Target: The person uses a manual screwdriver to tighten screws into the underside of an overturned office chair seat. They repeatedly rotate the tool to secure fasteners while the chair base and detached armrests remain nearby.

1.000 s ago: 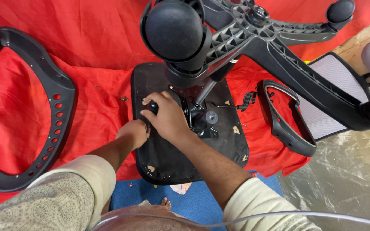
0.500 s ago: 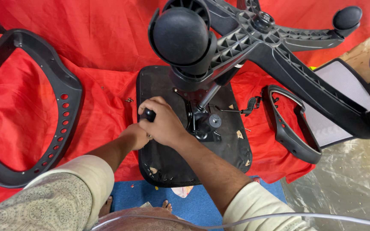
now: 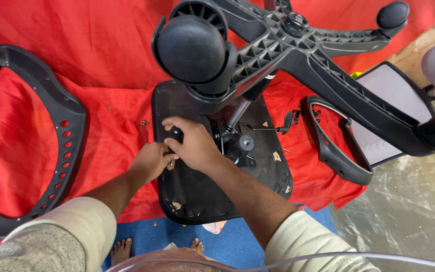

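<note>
Surface: I saw a red cloth [image 3: 101,65] spread over the floor, with a blue mat [image 3: 177,236] at its near edge and a clear plastic sheet [image 3: 404,221] on the right.
Seat: the upturned black seat base [image 3: 197,196] lay flat on the cloth at centre, its star base with castors [image 3: 278,45] standing up over it.
Right hand: my right hand [image 3: 192,146] was closed around a black-handled tool [image 3: 175,134] on the seat's left part.
Left hand: my left hand [image 3: 152,160] touched the seat just below that tool; its fingers were curled, but I could not tell what they gripped.
Hidden: the tool's tip sat under the right hand; the large castor [image 3: 192,48] covered the seat's far edge.
Cut off: the curved black frame [image 3: 51,136] ran out of view at left; the mesh panel [image 3: 393,111] lay partly behind a star leg.
Edges: the loose armrest [image 3: 336,146] lay just beside the seat's right edge.
Open room: bare cloth lay between the seat and the frame, holding small screws [image 3: 143,122].
</note>
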